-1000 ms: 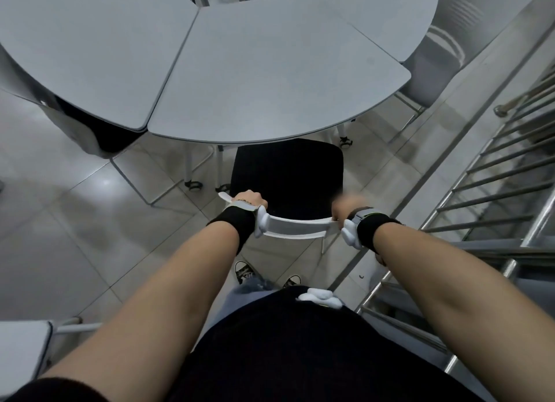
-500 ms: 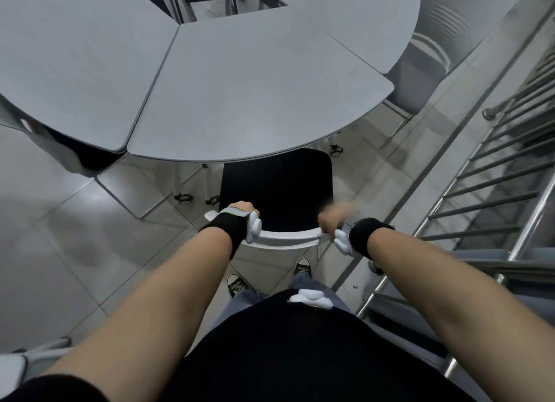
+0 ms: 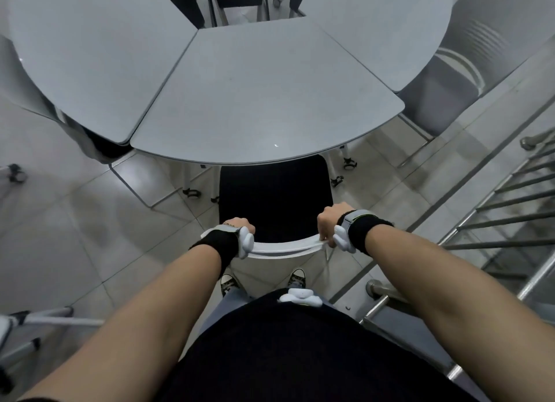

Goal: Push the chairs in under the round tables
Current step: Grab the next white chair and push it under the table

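Observation:
A chair with a black seat and a white curved backrest stands directly before me, the front of its seat under the edge of the round grey table. The table is built from wedge-shaped segments. My left hand grips the left end of the backrest's top. On the right end my right hand is closed. Both wrists wear black bands with white devices.
A grey chair is tucked at the table's right side, another chair at its left. A metal stair railing runs along my right. Metal legs of other furniture show at lower left. My shoes stand behind the chair.
The view has swung so the chair and table sit centred before me. Both hands kept their hold on the backrest, and the seat stays partly under the table edge.

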Demonstrator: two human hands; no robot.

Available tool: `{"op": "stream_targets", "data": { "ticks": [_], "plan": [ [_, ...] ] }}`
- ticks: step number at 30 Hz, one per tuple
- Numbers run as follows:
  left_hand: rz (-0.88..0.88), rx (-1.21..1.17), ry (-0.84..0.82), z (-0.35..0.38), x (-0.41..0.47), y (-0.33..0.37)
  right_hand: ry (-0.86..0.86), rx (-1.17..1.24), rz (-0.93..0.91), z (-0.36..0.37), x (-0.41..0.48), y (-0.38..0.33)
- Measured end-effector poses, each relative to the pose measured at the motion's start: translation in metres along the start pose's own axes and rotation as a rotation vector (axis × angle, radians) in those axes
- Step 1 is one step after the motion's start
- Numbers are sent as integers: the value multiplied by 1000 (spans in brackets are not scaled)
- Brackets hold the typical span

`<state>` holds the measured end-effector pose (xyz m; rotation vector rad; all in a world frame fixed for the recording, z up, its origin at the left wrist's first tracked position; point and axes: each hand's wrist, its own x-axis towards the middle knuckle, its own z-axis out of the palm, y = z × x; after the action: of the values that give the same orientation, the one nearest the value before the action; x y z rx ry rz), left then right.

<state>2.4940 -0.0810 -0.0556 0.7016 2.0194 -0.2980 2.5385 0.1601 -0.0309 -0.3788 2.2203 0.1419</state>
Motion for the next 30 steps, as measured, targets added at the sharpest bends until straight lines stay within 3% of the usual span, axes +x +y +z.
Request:
{"op": "stream_targets", "data": {
  "ticks": [5, 12, 20, 30],
  "plan": [
    [-63, -22, -26, -11, 3, 10, -2, -9, -46, -6, 1, 13],
    [-126, -6, 59, -23, 4, 5, 45, -56, -15, -19, 9, 26],
    [-91, -48, 52, -53, 20, -9, 22, 6, 138, -37, 36, 37],
    [-78, -104, 19, -80, 36, -10, -40, -13, 115, -58, 53, 62]
  ]
}}
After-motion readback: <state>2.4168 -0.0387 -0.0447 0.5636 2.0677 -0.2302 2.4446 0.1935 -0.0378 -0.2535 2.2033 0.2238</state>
